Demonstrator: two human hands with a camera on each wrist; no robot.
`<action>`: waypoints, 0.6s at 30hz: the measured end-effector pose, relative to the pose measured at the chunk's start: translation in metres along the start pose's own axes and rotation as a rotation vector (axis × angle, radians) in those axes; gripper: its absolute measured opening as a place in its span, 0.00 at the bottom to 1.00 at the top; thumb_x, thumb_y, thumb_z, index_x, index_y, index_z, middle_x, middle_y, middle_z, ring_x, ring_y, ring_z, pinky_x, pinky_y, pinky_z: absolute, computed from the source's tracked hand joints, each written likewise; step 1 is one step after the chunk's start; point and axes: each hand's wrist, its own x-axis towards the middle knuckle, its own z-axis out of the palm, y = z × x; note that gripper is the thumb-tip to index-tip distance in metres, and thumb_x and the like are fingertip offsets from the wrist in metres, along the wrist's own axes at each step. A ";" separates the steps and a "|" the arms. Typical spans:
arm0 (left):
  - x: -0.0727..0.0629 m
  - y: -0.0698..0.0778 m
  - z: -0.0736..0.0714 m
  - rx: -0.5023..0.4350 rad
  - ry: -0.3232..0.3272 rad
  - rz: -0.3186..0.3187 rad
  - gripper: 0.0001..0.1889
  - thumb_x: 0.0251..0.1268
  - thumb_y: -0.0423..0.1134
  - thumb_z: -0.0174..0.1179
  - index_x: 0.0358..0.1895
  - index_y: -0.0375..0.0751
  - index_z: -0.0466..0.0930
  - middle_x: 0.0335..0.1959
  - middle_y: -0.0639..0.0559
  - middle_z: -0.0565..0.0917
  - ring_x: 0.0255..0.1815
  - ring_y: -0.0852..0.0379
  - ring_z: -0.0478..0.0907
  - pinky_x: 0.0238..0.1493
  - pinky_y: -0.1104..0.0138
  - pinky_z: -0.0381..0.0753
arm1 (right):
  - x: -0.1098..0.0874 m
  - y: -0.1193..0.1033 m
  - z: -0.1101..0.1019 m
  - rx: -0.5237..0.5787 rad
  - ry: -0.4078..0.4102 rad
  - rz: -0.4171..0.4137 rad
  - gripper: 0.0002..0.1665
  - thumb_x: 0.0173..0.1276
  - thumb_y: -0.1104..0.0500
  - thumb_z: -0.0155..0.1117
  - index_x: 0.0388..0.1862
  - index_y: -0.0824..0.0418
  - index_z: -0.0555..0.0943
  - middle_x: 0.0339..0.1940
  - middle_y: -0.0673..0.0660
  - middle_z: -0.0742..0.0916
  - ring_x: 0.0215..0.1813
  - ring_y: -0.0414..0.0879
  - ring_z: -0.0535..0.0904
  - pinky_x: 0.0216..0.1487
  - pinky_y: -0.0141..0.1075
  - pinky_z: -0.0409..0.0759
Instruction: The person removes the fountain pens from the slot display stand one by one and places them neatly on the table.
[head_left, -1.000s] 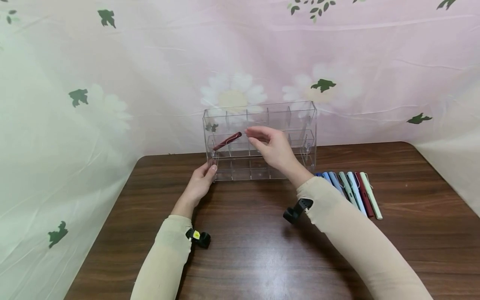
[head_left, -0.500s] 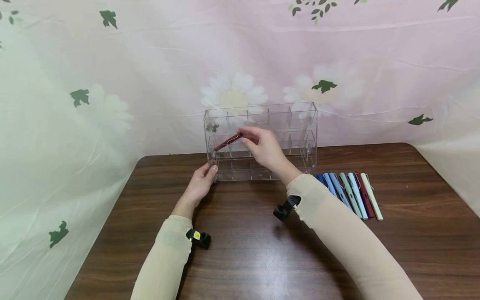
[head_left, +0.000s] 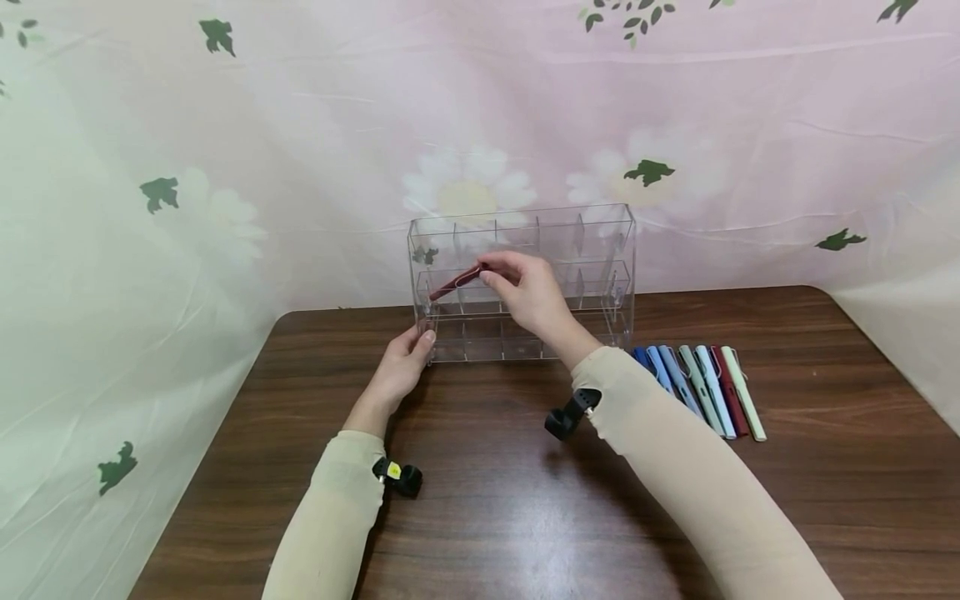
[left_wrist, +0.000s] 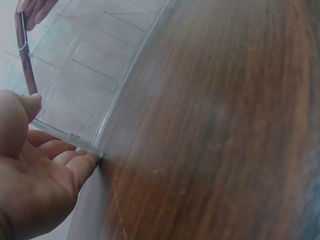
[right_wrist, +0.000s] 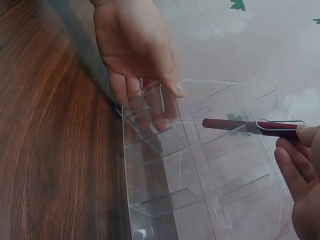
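Note:
A clear acrylic organizer (head_left: 483, 342) with tiers of divided compartments stands at the back of the table. My left hand (head_left: 400, 371) grips its lower left side; in the left wrist view the thumb lies in front and the fingers curl round the edge. My right hand (head_left: 525, 292) pinches a dark red pen (head_left: 453, 284) at its clip end. That pen slants down to the left, its free tip over the middle tier's leftmost compartment. The right wrist view shows the pen (right_wrist: 235, 125) with its silvery clip near my fingertips, the other end pointing toward the left hand (right_wrist: 137, 45).
To the right, a row of several pens (head_left: 731, 392) lies side by side on the brown wooden table (head_left: 480, 500), in blue, green, dark red and pale shades. My right forearm partly covers the row. A floral cloth (head_left: 337, 167) hangs close behind the organizer.
A second ago the dark red pen rested alone on the organizer with my right hand apart from it. The right hand has moved left and taken its clip end. The left hand has stayed put.

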 end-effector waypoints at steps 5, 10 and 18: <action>0.000 0.000 0.000 0.008 -0.002 0.002 0.29 0.92 0.45 0.46 0.85 0.33 0.60 0.84 0.33 0.65 0.85 0.37 0.63 0.86 0.46 0.63 | -0.003 -0.004 -0.007 0.038 0.004 0.020 0.17 0.79 0.62 0.69 0.63 0.66 0.87 0.58 0.63 0.92 0.57 0.56 0.91 0.52 0.35 0.88; 0.001 -0.002 0.000 0.019 -0.001 -0.001 0.29 0.92 0.44 0.45 0.85 0.34 0.60 0.84 0.33 0.65 0.86 0.36 0.62 0.86 0.45 0.62 | -0.008 -0.011 -0.016 0.101 0.004 0.006 0.18 0.78 0.62 0.70 0.63 0.67 0.87 0.56 0.64 0.93 0.57 0.57 0.91 0.50 0.28 0.86; 0.001 -0.002 0.000 0.035 -0.002 -0.005 0.29 0.92 0.45 0.45 0.85 0.35 0.60 0.84 0.33 0.65 0.85 0.36 0.63 0.86 0.45 0.63 | -0.015 -0.020 -0.035 0.141 0.052 -0.038 0.15 0.78 0.64 0.70 0.60 0.65 0.88 0.56 0.64 0.93 0.51 0.42 0.91 0.53 0.26 0.86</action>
